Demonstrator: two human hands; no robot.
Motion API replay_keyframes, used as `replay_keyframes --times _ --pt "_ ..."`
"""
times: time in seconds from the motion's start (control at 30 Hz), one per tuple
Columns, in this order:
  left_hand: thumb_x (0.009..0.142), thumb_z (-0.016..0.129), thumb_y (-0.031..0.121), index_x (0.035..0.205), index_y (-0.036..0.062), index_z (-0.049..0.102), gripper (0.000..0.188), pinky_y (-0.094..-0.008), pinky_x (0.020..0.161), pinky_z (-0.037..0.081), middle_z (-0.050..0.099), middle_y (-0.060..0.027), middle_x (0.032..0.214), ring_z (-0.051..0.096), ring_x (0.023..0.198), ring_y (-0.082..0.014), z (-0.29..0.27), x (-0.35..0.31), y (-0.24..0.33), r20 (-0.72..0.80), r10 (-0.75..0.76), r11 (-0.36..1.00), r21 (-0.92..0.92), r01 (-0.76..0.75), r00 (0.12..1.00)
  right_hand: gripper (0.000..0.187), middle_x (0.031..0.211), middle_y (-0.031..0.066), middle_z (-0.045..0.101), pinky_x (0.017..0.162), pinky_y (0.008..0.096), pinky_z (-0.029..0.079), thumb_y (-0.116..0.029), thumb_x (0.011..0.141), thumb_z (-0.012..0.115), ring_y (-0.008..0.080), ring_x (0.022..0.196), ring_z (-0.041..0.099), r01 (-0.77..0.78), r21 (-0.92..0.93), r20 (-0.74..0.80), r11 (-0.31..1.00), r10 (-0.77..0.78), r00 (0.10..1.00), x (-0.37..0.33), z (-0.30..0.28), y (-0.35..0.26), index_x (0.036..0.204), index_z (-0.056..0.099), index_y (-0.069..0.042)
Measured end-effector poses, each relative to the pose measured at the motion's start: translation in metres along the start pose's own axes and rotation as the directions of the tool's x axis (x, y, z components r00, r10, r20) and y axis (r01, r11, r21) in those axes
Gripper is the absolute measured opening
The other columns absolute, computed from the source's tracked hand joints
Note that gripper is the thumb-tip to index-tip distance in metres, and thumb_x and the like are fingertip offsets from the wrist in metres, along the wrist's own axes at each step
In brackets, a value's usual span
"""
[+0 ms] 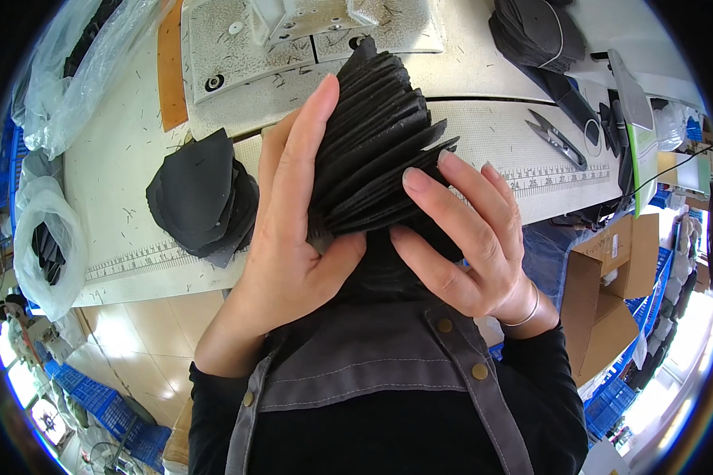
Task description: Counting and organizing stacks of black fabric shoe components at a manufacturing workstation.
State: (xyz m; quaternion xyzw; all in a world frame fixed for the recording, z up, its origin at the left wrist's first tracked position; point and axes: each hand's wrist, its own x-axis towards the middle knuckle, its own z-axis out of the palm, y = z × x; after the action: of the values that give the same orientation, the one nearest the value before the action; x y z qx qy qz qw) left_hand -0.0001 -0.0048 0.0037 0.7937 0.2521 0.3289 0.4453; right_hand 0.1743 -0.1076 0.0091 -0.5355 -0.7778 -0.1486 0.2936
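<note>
Fingers, left: hand [285,218] set along the pile's left flank, long fingers nearly straight, thumb tucked at the near edge; closed about the work.
Fingers, right: hand [471,249] loosely curled, fingers parted, thumb well away from the forefinger; we see the tips against the pile's right side and judge the hold light.
Item held: one thick stack of black pieces [372,131], between both hands above the table's near edge, its leaves fanned. We suppose the two-sided grip keeps loose leaves together while their edges stand apart.
Beside the left hand: a second black pile [190,194], lying uneven, within easy reach as we judge it.
Surface: one cream table [111,190], a ruler strip [146,260] along its near edge; pale machine bed [249,75] beyond; orange strip [172,71] at its left; small scissors [558,141] to the right, clear of the hands; a banded dark bundle [535,36] farther back.
Room: clear plastic bag [30,265] at left, tiled floor [170,328], blue crate [107,408]; cardboard box [598,261] at right, open.
</note>
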Motion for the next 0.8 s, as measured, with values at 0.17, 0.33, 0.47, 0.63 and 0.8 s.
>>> replay_keyframes --times 0.17,0.33,0.47,0.63,0.8 --pt "0.059 0.045 -0.014 0.149 0.0004 0.024 0.093 -0.0363 0.113 0.028 0.029 -0.0163 0.152 0.034 0.137 -0.0269 0.0001 -0.0001 -0.0007 -0.001 -0.003 1.000 -0.015 0.003 1.000 0.026 0.122 0.0135 0.061 0.099 0.0451 0.043 -0.014 0.076 0.068 0.0343 0.113 0.059 -0.001 0.024 0.093 1.000 -0.002 0.996 0.0000 -0.0044 -0.0001 0.101 0.063 -0.015" --pt "0.059 0.045 -0.015 0.149 0.0004 0.024 0.094 -0.0358 0.112 0.029 0.029 -0.0160 0.152 0.035 0.137 -0.0265 0.0006 -0.0004 -0.0007 0.000 -0.021 0.999 -0.032 0.021 1.000 0.027 0.121 0.0124 0.061 0.100 0.0461 0.042 -0.013 0.075 0.069 0.0344 0.113 0.059 0.017 0.029 0.076 0.999 -0.020 0.997 -0.0015 -0.0030 0.0012 0.101 0.065 -0.015" --pt "0.058 0.044 -0.015 0.149 0.0006 0.024 0.094 -0.0355 0.112 0.030 0.029 -0.0156 0.151 0.036 0.136 -0.0260 0.0008 -0.0005 -0.0010 0.000 -0.035 0.998 -0.053 0.035 0.999 0.027 0.121 0.0115 0.060 0.101 0.0472 0.041 -0.013 0.074 0.070 0.0337 0.112 0.058 0.033 0.039 0.058 0.999 -0.035 0.998 -0.0025 -0.0019 0.0013 0.101 0.066 -0.015" --pt "0.058 0.043 -0.016 0.149 0.0012 0.022 0.096 -0.0358 0.112 0.030 0.028 -0.0154 0.151 0.035 0.136 -0.0256 0.0003 -0.0002 -0.0002 0.006 -0.028 0.999 -0.037 0.028 1.000 0.022 0.120 0.0081 0.061 0.101 0.0465 0.042 -0.014 0.074 0.069 0.0302 0.113 0.060 0.032 0.013 0.016 0.999 -0.032 0.999 -0.0037 0.0013 0.0008 0.095 0.067 -0.013" --pt "0.058 0.042 -0.018 0.150 0.0021 0.020 0.097 -0.0359 0.112 0.030 0.028 -0.0144 0.151 0.035 0.136 -0.0252 0.0001 -0.0005 0.0005 0.019 -0.041 0.998 -0.039 0.042 0.999 0.017 0.116 0.0053 0.062 0.100 0.0453 0.044 -0.015 0.074 0.066 0.0278 0.113 0.061 0.035 0.015 -0.043 0.999 -0.034 0.998 -0.0040 0.0042 0.0011 0.091 0.067 -0.012"
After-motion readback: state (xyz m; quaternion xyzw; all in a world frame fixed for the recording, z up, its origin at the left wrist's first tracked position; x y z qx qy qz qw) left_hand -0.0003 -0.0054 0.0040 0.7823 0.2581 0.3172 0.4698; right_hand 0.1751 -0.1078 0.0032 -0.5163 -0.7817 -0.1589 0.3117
